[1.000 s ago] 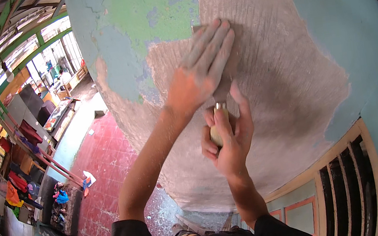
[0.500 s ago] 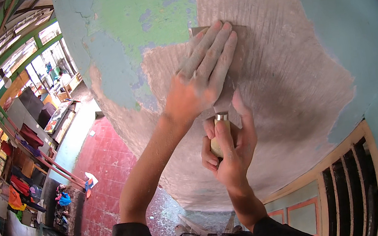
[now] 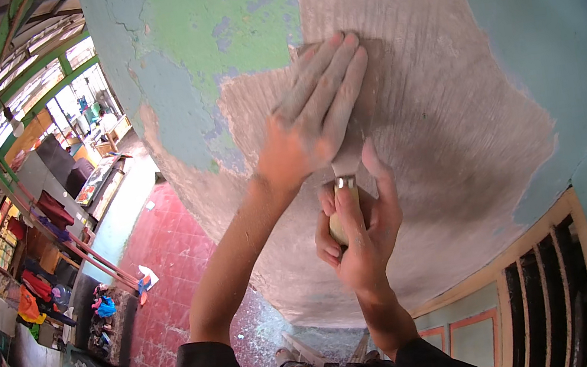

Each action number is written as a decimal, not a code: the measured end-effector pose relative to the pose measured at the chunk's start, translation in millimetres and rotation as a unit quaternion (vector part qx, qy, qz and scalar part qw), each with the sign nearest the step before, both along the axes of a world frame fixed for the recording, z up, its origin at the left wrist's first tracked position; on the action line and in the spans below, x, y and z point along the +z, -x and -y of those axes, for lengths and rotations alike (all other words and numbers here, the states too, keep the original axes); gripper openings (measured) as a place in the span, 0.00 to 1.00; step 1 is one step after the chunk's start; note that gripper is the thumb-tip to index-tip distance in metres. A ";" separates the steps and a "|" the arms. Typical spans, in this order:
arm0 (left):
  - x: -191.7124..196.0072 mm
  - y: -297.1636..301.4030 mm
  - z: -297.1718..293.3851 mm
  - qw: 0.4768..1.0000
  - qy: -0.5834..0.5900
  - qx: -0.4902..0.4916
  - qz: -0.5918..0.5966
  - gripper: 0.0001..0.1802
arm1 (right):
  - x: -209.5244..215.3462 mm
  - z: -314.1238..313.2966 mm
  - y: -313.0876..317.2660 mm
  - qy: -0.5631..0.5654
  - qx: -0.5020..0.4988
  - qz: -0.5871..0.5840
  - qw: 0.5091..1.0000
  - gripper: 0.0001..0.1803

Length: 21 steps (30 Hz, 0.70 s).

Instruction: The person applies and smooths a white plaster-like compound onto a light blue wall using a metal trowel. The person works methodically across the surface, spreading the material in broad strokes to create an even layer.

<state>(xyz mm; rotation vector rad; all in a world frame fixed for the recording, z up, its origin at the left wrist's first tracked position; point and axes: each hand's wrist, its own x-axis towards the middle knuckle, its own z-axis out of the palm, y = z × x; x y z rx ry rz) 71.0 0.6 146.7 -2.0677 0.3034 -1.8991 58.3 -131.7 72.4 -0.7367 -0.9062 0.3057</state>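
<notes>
Scraper (image 3: 341, 177), its blade mostly hidden under the flat, spread fingers of the left hand (image 3: 311, 121) pressing it to the bare grey patch of the wall (image 3: 448, 109), points up the wall, its pale handle clasped in the right hand (image 3: 360, 230).

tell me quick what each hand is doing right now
Left hand: open, fingers flat on the scraper blade against the wall.
Right hand: closed around the scraper's wooden handle.
</notes>
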 end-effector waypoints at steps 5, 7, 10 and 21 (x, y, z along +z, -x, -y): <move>3.4 2.8 -1.0 1.000 0.012 0.000 -0.011 0.26 | 7.1 -2.8 4.8 -0.001 0.008 -0.017 1.000 0.30; -5.3 5.4 2.0 1.000 0.015 0.007 -0.022 0.26 | 2.6 -1.1 3.6 0.006 0.010 -0.022 1.000 0.30; -8.9 11.1 7.2 0.999 0.019 0.019 -0.037 0.26 | 1.0 -4.7 -7.0 0.002 0.007 0.007 1.000 0.30; -14.5 12.1 17.0 0.998 0.043 0.045 -0.025 0.27 | 12.5 10.4 0.4 0.031 0.033 -0.029 0.999 0.22</move>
